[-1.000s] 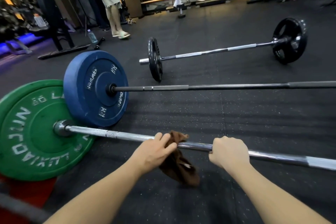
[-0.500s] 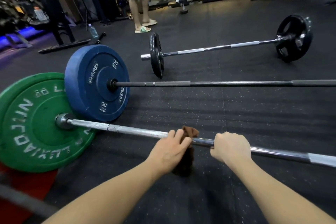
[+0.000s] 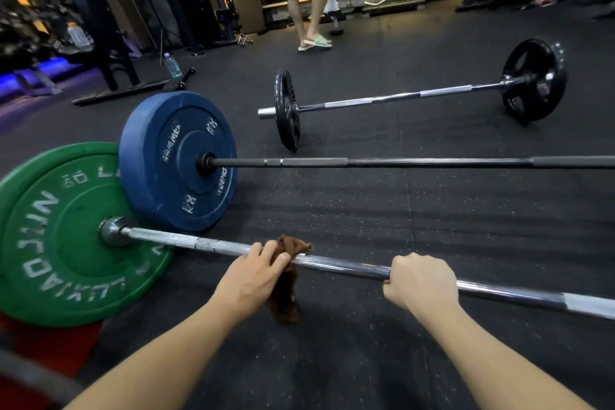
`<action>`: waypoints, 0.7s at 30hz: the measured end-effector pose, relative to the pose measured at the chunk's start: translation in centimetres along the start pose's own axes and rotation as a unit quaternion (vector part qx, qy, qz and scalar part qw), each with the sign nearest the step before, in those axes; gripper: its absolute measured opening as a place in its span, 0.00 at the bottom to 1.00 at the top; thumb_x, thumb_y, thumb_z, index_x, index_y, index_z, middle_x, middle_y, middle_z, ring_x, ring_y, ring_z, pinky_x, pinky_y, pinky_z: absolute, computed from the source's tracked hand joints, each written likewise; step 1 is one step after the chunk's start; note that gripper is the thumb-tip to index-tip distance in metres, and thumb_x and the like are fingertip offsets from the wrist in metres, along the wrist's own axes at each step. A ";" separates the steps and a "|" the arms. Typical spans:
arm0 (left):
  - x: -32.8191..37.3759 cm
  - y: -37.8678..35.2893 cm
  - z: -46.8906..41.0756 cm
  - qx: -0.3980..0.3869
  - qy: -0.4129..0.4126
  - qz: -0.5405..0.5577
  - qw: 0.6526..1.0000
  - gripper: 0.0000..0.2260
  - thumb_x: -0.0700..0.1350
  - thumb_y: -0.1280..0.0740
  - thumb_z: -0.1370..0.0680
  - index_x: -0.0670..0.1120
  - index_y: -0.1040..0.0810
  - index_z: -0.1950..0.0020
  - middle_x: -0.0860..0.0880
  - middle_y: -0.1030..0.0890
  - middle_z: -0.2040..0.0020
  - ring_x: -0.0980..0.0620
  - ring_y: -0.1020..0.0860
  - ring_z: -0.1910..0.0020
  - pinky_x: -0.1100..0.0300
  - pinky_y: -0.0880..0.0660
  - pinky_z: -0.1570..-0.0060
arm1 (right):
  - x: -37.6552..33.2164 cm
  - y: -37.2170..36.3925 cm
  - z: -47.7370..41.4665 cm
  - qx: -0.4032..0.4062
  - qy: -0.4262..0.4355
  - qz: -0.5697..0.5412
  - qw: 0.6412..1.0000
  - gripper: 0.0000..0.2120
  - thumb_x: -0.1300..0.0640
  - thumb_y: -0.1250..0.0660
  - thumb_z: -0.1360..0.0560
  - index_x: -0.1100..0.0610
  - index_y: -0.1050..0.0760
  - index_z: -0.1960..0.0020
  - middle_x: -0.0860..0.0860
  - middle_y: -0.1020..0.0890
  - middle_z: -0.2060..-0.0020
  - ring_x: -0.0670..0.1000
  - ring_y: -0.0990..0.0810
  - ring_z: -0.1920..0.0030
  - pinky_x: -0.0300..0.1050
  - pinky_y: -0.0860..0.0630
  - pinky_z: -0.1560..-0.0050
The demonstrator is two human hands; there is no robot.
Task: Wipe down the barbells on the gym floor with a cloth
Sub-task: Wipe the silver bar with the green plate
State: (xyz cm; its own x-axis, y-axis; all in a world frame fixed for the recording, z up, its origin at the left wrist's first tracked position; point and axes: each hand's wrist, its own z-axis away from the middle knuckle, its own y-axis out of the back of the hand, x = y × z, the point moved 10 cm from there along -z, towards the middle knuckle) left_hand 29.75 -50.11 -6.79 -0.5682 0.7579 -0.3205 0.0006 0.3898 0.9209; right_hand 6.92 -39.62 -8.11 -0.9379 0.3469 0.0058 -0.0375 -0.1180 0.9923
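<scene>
The nearest barbell has a silver bar [image 3: 342,266] and a green plate [image 3: 60,236] at its left end. My left hand [image 3: 253,276] grips a brown cloth [image 3: 286,296] wrapped over this bar, with the cloth's tail hanging below. My right hand [image 3: 421,280] is curled round the same bar further right. A second barbell with a black bar [image 3: 416,162] and a blue plate [image 3: 176,160] lies behind it. The third barbell [image 3: 399,97], chrome with black plates [image 3: 534,80], lies farthest back.
A person in sandals [image 3: 316,41] stands at the far edge of the black rubber floor [image 3: 432,220]. A water bottle [image 3: 172,65] stands by a rack base at the back left. A red mat [image 3: 56,343] lies under the green plate.
My left hand and the cloth have moved along the silver bar, widening the gap to my right hand. The person at the back has walked to the right.
</scene>
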 end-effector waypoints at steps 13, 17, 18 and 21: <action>6.4 0.6 -2.5 -0.005 0.010 0.049 0.999 0.29 0.44 0.19 0.41 0.49 0.31 0.46 0.46 0.27 0.51 0.47 0.27 0.61 0.56 0.32 0.77 | 0.2 -0.1 -0.6 0.012 -0.003 0.009 1.000 0.09 0.46 0.38 0.25 0.51 0.28 0.58 0.47 0.26 0.66 0.55 0.24 0.62 0.44 0.27 0.60; 5.1 0.2 -2.6 0.000 -0.006 0.041 0.999 0.18 0.42 0.27 0.29 0.49 0.30 0.43 0.46 0.28 0.48 0.45 0.26 0.59 0.52 0.26 0.75 | 0.2 0.0 -0.6 0.011 -0.004 0.006 1.000 0.09 0.46 0.37 0.24 0.51 0.29 0.58 0.46 0.27 0.67 0.55 0.24 0.63 0.45 0.27 0.60; 4.1 0.0 -2.2 -0.003 0.000 0.041 0.999 0.18 0.42 0.27 0.29 0.49 0.30 0.43 0.46 0.28 0.48 0.45 0.26 0.59 0.52 0.26 0.75 | 0.2 0.0 -0.6 0.009 -0.004 0.006 1.000 0.09 0.46 0.37 0.24 0.51 0.28 0.58 0.46 0.28 0.68 0.55 0.24 0.63 0.44 0.27 0.60; 0.9 -0.3 -0.7 -0.008 0.028 0.031 0.999 0.22 0.41 0.24 0.32 0.49 0.30 0.44 0.46 0.26 0.49 0.46 0.25 0.60 0.55 0.29 0.75 | 0.2 -0.2 -0.6 0.006 -0.002 0.010 1.000 0.09 0.46 0.38 0.24 0.51 0.28 0.57 0.46 0.28 0.68 0.55 0.24 0.64 0.44 0.27 0.61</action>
State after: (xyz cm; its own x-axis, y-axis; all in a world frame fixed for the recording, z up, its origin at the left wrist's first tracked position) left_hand 28.66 -49.95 -7.22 -0.6126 0.7499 -0.2496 0.0240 0.3333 0.9425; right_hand 6.58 -40.08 -8.36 -0.9371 0.3481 0.0256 -0.0149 -0.1130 0.9935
